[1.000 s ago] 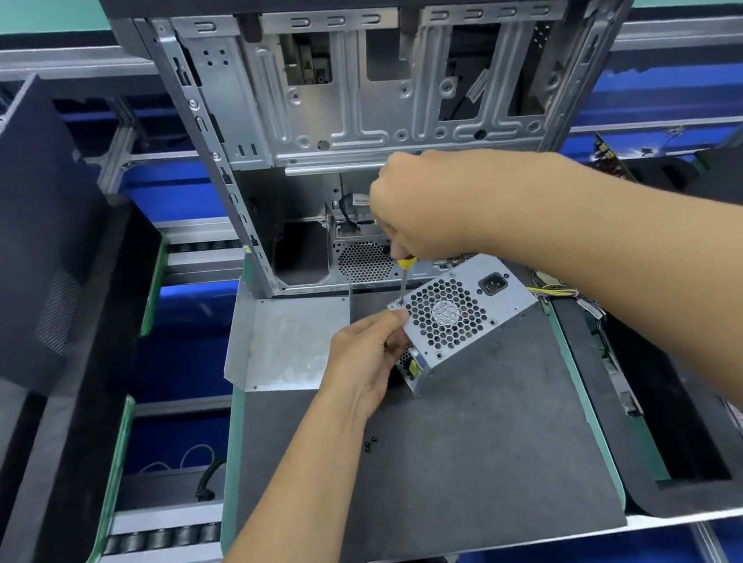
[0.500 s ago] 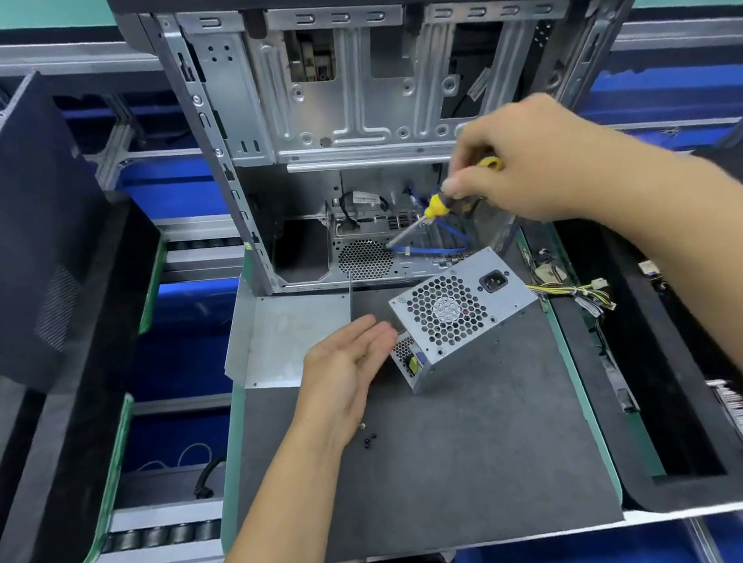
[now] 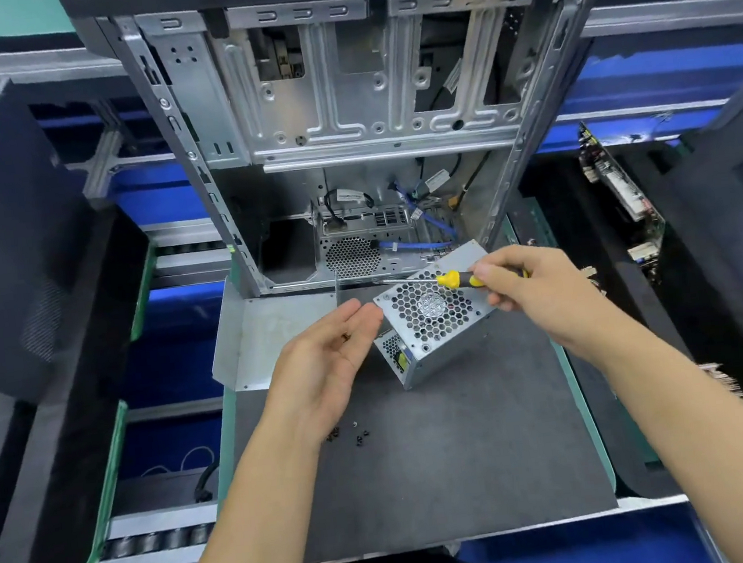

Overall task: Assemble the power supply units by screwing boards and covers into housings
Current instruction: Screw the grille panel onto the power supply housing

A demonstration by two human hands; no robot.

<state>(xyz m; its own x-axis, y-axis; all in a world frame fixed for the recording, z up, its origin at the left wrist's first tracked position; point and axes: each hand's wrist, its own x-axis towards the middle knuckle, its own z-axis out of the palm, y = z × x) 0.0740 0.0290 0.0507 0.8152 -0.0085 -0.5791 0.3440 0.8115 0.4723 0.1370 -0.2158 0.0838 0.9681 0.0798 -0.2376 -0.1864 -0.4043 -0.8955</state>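
Note:
A small silver power supply unit [image 3: 433, 320] with a honeycomb fan grille lies tilted on the dark mat [image 3: 447, 456]. My right hand [image 3: 531, 287] grips a yellow-handled screwdriver [image 3: 452, 279], its shaft pointing left above the unit's top edge. My left hand [image 3: 327, 359] is palm up just left of the unit, fingers apart, with a small dark screw [image 3: 345, 336] lying on the fingers. Several loose black screws [image 3: 349, 435] lie on the mat below my left wrist.
An open metal computer case [image 3: 344, 123] stands behind the mat, cables inside. A bare metal side plate [image 3: 265, 333] lies left of the unit. Black foam trays [image 3: 20, 318] flank both sides; the right one holds circuit boards [image 3: 621, 191]. Conveyor rollers [image 3: 158, 540] run at lower left.
My right hand has come down from the case and now holds the screwdriver level over the unit. My left hand turned palm up with a screw on it.

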